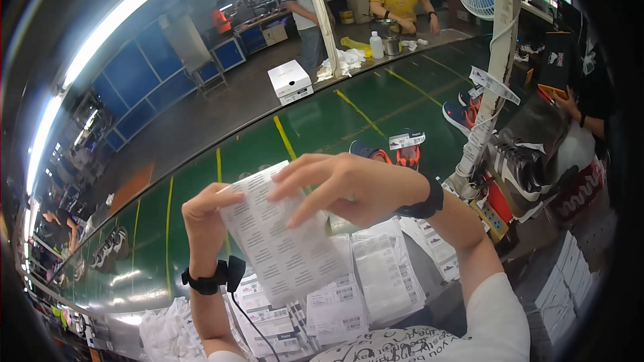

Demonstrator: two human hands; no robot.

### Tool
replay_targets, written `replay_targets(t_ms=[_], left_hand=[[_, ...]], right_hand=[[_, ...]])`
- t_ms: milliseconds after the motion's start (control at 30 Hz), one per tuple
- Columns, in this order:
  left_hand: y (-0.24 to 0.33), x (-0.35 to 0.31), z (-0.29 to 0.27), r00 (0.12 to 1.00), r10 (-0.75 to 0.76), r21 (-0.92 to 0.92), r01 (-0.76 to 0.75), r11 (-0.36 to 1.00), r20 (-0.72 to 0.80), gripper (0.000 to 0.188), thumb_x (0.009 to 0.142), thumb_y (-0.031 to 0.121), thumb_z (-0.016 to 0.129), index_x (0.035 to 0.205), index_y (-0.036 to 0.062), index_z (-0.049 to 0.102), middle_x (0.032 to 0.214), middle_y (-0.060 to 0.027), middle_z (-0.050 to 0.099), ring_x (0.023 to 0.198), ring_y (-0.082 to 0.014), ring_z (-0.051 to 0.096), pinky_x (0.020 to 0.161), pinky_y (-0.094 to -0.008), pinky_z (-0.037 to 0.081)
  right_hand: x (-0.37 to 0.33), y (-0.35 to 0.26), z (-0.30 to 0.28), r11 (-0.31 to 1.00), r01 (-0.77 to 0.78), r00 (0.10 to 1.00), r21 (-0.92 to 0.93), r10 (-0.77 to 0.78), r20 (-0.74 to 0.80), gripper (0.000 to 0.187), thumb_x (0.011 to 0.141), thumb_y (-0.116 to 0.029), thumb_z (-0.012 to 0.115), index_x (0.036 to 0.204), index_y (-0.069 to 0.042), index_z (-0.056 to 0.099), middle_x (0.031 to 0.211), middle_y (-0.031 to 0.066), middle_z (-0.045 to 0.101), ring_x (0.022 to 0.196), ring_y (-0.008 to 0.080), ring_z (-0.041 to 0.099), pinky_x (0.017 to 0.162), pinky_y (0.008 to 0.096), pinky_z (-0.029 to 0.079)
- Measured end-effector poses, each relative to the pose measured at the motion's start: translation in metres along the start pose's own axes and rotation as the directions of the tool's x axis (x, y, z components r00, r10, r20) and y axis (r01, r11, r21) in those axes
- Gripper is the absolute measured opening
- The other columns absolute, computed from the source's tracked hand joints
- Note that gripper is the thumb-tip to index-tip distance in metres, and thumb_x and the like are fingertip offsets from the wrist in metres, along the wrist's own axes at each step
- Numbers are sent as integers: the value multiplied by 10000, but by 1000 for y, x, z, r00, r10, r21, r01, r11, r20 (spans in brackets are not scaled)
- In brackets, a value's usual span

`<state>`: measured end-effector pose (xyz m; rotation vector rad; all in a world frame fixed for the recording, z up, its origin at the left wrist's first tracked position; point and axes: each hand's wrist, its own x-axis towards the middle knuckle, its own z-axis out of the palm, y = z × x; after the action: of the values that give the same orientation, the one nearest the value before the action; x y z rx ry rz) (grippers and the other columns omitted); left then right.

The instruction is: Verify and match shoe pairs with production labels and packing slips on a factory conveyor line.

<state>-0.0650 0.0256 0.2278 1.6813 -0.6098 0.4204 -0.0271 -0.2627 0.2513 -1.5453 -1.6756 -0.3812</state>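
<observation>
A white label sheet [285,248] sits nearest, just toward seven o'clock of the view's centre. The left hand [203,211] pinches its ten-o'clock edge under the thumb; the right hand [352,184], fingers spread, overlaps its one-o'clock side, contact unclear.

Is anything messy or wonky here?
Yes, a bit: the white heap at lower left looks crumpled compared with the flat paper stacks, and a printed strip slants across the white post. The held printed paper shows no obvious tear.
</observation>
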Motion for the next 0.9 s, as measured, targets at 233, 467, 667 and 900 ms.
replay_targets(t_ms=[233, 467, 667, 900], left_hand=[[42, 32, 17, 913, 388, 392, -406, 826, 128, 262, 637, -119, 680, 780, 79, 774, 909, -102, 703, 788, -185, 683, 642, -250, 512], [34, 40, 43, 991, 85, -541, -13, 841, 108, 671, 1002, 234, 541, 1541, 18, 205, 1186, -161, 646, 1018, -238, 658, 905, -314, 502], [12, 31, 67, 999, 0, 58, -2, 998, 32, 488, 962, 149, 618, 1382, -10, 427, 1225, -112, 592, 1108, -178, 574, 949, -317, 458], [15, 23, 58, 884, -75, 133, 14, 991, 462, 413, 871, 90, 700, 1246, -27, 573, 1077, -111, 694, 976, -174, 660, 865, -326, 510]], right_hand=[[3, 24, 11, 750, -515, 823, 414, 569, -8, 651, 875, -202, 767, 1404, -6, 442, 1353, 193, 556, 1318, 221, 461, 1056, 387, 403], [5, 28, 28, 577, -210, 720, 789, 637, -275, 356, 899, -149, 732, 1180, 9, 581, 1087, 84, 695, 972, 122, 661, 876, 285, 530], [17, 15, 39, 765, -227, 665, 603, 574, -477, 337, 905, -109, 716, 1184, -3, 560, 1052, 64, 686, 926, 102, 646, 787, 267, 539], [18, 15, 9, 769, -123, 545, 628, 581, -604, 282, 903, -102, 714, 1135, -12, 583, 1006, 63, 701, 881, 110, 665, 761, 264, 546]])
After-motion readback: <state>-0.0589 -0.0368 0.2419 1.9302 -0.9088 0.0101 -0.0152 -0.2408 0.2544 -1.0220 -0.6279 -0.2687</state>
